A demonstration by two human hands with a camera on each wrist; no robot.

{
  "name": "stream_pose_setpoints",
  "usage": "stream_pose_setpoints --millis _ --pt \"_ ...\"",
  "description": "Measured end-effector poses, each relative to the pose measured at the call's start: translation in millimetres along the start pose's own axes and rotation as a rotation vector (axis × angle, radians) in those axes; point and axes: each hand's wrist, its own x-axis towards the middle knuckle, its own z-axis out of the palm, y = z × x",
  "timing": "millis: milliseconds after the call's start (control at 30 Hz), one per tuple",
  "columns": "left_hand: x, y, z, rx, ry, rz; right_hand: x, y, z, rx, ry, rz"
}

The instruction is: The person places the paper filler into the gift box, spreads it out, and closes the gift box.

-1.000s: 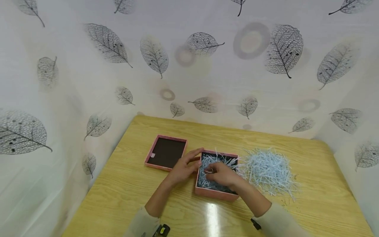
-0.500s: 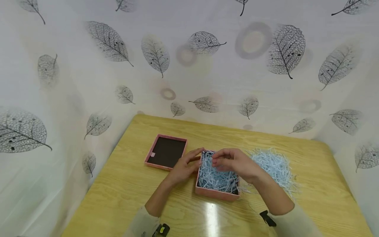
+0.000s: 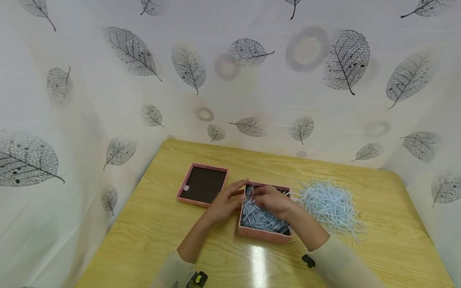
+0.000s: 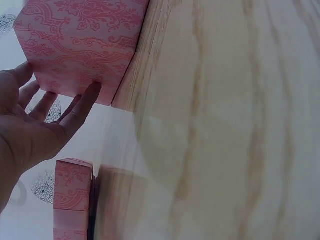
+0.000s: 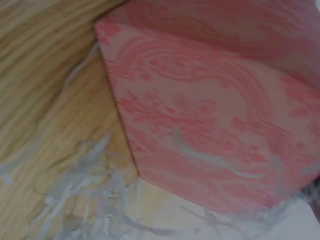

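On the wooden table stands a pink patterned box (image 3: pixel 264 235), uncovered, with light blue shredded paper (image 3: pixel 261 220) inside. My left hand (image 3: pixel 221 206) rests its fingertips against the box's left wall; the left wrist view shows these fingers (image 4: pixel 82 107) spread and slightly bent at the pink side. Inside the box, my right hand (image 3: pixel 275 202) has its bent fingers in the shredded paper and holds some of it, with strands around the fingertips; the tips are partly hidden. The right wrist view shows only the box's outer wall (image 5: pixel 200 110) and loose paper strands.
A pink-rimmed lid (image 3: pixel 203 185) with a dark inside lies upturned left of the box. Right of the box is a loose pile of light blue shredded paper (image 3: pixel 327 204). A leaf-patterned curtain (image 3: pixel 248 92) hangs behind the table (image 3: pixel 173 236).
My right hand was in the paper, lifted above the box half a second ago, and is now down in it again. Paper has shifted, baring the box's dark far inside. The left hand stays put.
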Motion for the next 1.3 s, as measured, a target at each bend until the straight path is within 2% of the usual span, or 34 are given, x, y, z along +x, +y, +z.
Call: stream_pose_setpoints --millis 167,300,500,600,733,867,1100,1200,1300 --pt "-0.4 -1.9 0.6 0.005 0.003 0.000 4.3 3.2 1.4 -0.059 0.031 0.014" --pt "-0.4 -1.6 0.8 0.009 0.000 -0.006 -8.2 -7.5 -2.9 -0.096 0.012 -0.011" --pt "-0.1 -2.1 -1.1 0.020 0.007 0.000 -32.5 -30.6 -11.6 -0.079 -0.051 -0.110" --pt "-0.5 -0.4 -1.7 0.015 0.008 -0.001 -40.5 -35.1 -11.1 -0.103 -0.079 -0.119" --pt "-1.4 1.6 -2.1 0.016 0.010 -0.009 -41.5 -27.5 -3.3 -0.119 -0.130 -0.078" --pt "-0.9 2.3 -2.1 0.023 0.006 -0.008 -31.3 -10.6 6.7 -0.111 -0.154 -0.022" --pt "0.0 1.7 -1.8 0.024 0.003 0.010 -10.6 15.2 17.9 -0.255 -0.073 -0.016" --pt "0.3 2.3 -1.3 0.014 -0.001 0.010 -10.8 15.2 17.1 -0.252 -0.066 -0.017" --pt "0.9 2.6 -0.8 0.012 -0.003 0.007 -20.3 6.4 9.8 -0.187 -0.092 -0.031"
